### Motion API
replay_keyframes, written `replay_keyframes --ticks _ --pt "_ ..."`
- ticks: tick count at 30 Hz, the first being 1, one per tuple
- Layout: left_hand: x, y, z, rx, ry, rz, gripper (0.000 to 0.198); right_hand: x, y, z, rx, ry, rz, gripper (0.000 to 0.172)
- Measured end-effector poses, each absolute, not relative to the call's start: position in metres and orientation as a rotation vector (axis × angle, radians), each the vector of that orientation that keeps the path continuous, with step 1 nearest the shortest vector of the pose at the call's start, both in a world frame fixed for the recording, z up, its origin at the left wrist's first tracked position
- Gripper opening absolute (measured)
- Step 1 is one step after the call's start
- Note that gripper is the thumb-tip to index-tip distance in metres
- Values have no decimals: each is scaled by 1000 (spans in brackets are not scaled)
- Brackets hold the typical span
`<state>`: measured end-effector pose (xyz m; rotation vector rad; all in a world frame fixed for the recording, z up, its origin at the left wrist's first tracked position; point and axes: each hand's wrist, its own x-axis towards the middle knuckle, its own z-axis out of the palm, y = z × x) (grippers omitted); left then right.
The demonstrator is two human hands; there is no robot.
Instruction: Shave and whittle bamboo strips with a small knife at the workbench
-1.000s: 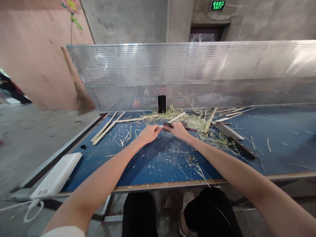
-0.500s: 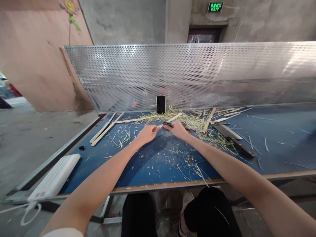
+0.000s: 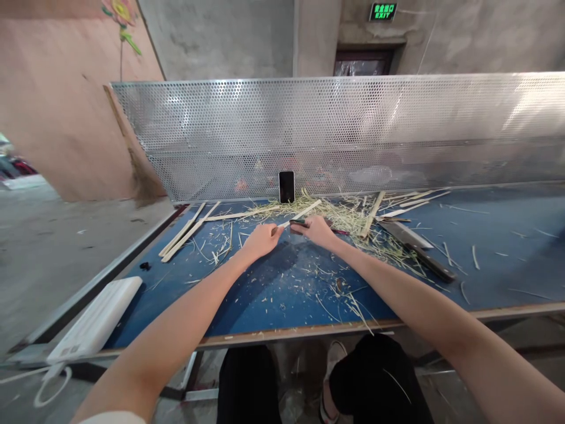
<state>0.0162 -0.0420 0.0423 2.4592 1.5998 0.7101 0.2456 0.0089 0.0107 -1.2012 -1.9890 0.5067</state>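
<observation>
Over the middle of the blue table (image 3: 260, 312), my left hand (image 3: 261, 240) is closed on the near end of a pale bamboo strip (image 3: 309, 208). The strip slants away to the right, past the fingers of my right hand (image 3: 318, 232). That hand is wrapped round a dark knife-like tool (image 3: 297, 224), whose reddish end shows beyond the palm. The tool lies against the strip or very close to it; the exact contact is too small to make out. Fingertips of the two hands are a short gap apart.
A phone (image 3: 286, 186) stands upright before the perforated metal screen (image 3: 265, 129). Pale shavings (image 3: 348, 217) are heaped behind my hands. A large knife (image 3: 417, 252) lies right, bamboo strips (image 3: 188, 232) left. A white power strip (image 3: 97, 318) sits at the left edge.
The strip has slid slightly toward the lower left, its far end now nearer my right hand. Both hands keep their grip and hardly move; the whole view shifts a little.
</observation>
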Motion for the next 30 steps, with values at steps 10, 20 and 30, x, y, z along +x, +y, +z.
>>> replay_keyframes --ticks 10,20,30 --pt "20 -48 47 2432 1607 716 50 259 25 11 -1330 -1838 348 59" --pt "19 -45 45 2499 1531 692 51 247 12 13 -1304 -1936 477 60" --pt "14 -40 40 2490 1691 645 39 249 7 21 -1268 -1755 578 59"
